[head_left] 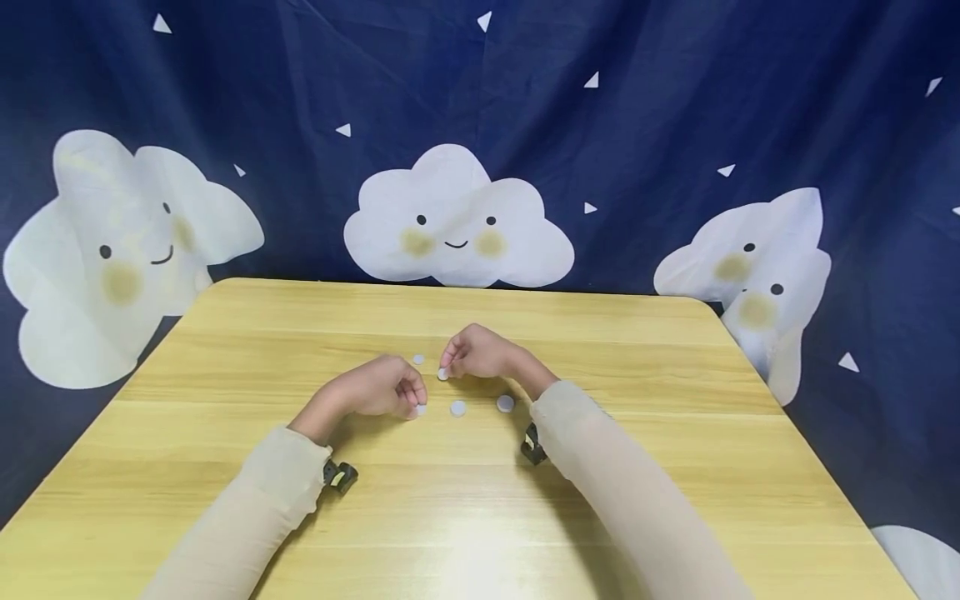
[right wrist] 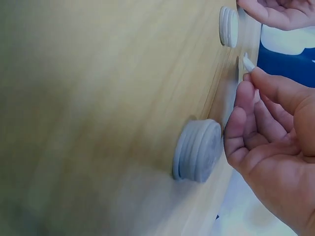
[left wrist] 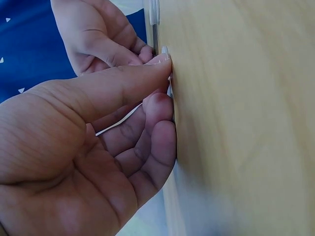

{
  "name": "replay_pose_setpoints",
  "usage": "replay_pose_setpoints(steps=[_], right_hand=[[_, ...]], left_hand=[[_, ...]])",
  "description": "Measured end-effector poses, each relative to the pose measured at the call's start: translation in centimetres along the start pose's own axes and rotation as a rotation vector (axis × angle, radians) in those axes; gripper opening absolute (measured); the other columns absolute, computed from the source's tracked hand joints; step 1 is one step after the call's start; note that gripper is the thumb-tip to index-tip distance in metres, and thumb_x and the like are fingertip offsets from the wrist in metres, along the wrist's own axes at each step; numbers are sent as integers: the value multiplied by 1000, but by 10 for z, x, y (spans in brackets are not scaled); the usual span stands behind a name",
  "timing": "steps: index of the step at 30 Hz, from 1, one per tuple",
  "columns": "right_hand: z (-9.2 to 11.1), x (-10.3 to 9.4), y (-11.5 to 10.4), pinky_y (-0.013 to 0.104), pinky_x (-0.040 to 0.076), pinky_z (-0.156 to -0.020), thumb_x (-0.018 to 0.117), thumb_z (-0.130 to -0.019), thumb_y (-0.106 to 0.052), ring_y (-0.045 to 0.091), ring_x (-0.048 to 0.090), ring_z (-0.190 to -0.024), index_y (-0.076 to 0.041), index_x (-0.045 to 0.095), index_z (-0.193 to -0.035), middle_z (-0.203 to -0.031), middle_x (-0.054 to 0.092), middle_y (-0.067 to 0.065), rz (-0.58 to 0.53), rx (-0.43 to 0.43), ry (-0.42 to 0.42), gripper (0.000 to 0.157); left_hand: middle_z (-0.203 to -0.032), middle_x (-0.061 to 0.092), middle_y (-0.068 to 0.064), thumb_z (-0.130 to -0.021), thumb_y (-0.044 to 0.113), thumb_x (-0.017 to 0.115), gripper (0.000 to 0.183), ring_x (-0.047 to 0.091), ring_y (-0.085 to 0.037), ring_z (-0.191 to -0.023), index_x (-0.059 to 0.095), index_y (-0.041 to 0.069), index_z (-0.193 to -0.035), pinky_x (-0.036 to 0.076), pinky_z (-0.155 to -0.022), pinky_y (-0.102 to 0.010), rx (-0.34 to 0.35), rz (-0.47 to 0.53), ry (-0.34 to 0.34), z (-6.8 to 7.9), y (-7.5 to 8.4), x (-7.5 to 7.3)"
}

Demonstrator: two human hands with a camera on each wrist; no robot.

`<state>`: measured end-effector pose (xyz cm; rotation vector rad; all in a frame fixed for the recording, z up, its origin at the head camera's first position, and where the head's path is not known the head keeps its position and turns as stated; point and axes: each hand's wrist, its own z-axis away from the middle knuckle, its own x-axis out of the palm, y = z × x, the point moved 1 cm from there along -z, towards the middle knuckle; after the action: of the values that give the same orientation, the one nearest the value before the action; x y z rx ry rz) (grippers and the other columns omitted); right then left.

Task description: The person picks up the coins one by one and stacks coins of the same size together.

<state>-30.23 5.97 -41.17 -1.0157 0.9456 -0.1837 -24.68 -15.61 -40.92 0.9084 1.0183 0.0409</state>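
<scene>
My left hand (head_left: 382,387) rests low at the tabletop, its thumb and curled fingers pinching a small white disc (head_left: 421,409). In the left wrist view its fingertips (left wrist: 162,105) are right at the wood and mostly hide that disc. Farther back, my right hand (head_left: 480,352) pinches another thin white disc (right wrist: 248,63) between thumb and fingers, close over the table. In front of the hands sit two short stacks of round discs, a middle stack (head_left: 457,408) and a right stack (head_left: 506,403). Another white disc (head_left: 418,359) lies behind the left hand.
The wooden table (head_left: 465,492) has rounded far corners. Behind it hangs a dark blue curtain (head_left: 300,75) printed with clouds and small triangles. Dark camera mounts sit at the left wrist (head_left: 341,477) and right wrist (head_left: 533,445), beside the cuffs.
</scene>
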Motion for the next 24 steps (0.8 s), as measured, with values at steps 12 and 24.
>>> replay_pose_setpoints(steps=[12, 24], right_hand=[[10, 4, -1, 23, 52, -70, 70, -90, 4, 11, 61, -76, -1, 73, -98, -88, 73, 4, -20, -26, -81, 10], [11, 12, -9, 21, 48, -68, 71, -91, 3, 9, 61, -74, 2, 73, -101, -88, 74, 4, -29, -57, -153, 10]], left_hand=[[-84, 67, 2, -83, 1, 80, 13, 62, -13, -81, 72, 8, -91, 54, -79, -29, -9, -18, 7, -1, 1, 0], [-83, 66, 2, -83, 4, 83, 13, 61, -13, -79, 72, 8, -88, 53, -77, -30, -55, -26, 27, 1, 3, -1]])
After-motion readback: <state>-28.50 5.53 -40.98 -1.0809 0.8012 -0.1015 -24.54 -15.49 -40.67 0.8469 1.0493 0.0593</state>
